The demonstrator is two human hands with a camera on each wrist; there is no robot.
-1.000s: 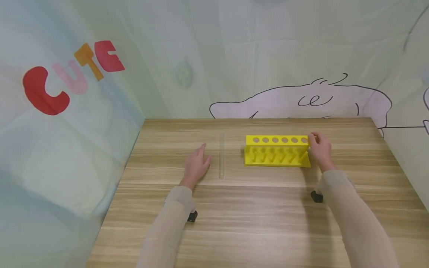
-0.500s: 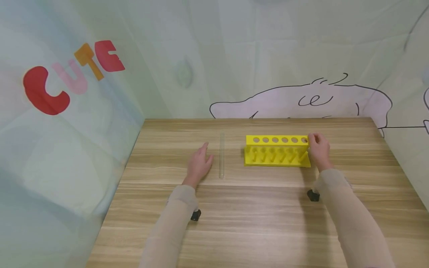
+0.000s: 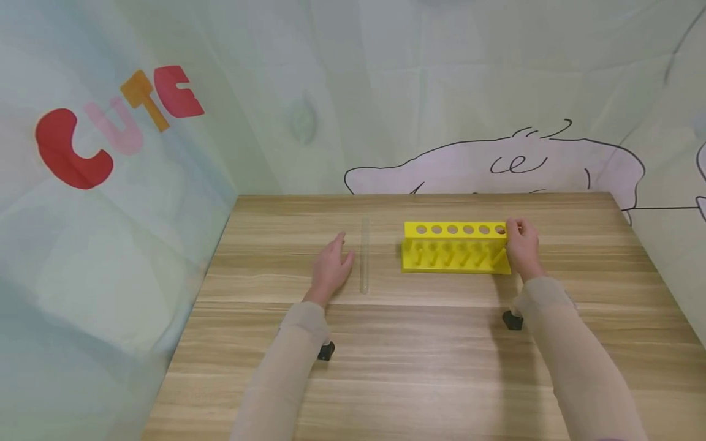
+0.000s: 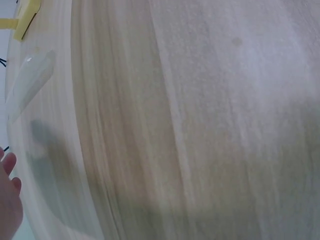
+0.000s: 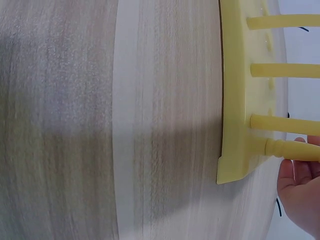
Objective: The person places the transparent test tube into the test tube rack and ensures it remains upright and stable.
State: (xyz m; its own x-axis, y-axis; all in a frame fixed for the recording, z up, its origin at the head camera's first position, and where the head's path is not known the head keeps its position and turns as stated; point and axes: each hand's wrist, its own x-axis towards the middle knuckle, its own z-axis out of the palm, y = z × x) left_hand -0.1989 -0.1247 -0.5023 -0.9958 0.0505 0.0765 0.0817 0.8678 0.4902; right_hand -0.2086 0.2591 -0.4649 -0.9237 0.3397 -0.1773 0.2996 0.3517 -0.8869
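A yellow test tube rack (image 3: 455,269) stands on the wooden table, with a row of round holes along its top and pegs below. My right hand (image 3: 523,248) is at its right end, gripping it by the upper corner. In the right wrist view the fingers (image 5: 287,175) of that hand curl behind the rack's end post (image 5: 290,149). A clear glass test tube (image 3: 364,257) lies to the left of the rack, pointing away from me. Just left of the tube is my left hand (image 3: 331,266), fingers extended and holding nothing. The left wrist view shows the tube (image 4: 31,82) beyond that hand's fingers.
The wooden table (image 3: 419,355) reaches a cloth backdrop (image 3: 309,73) behind and at the left. Coloured letters (image 3: 77,147) and a line-drawn cartoon figure (image 3: 551,165) are printed on it. A black wrist camera (image 3: 513,320) hangs under the right cuff.
My left hand has drifted slightly right and forward, closer to the test tube. My right hand stays at the rack's end, its wrist shifted a little left. Rack and tube have not moved.
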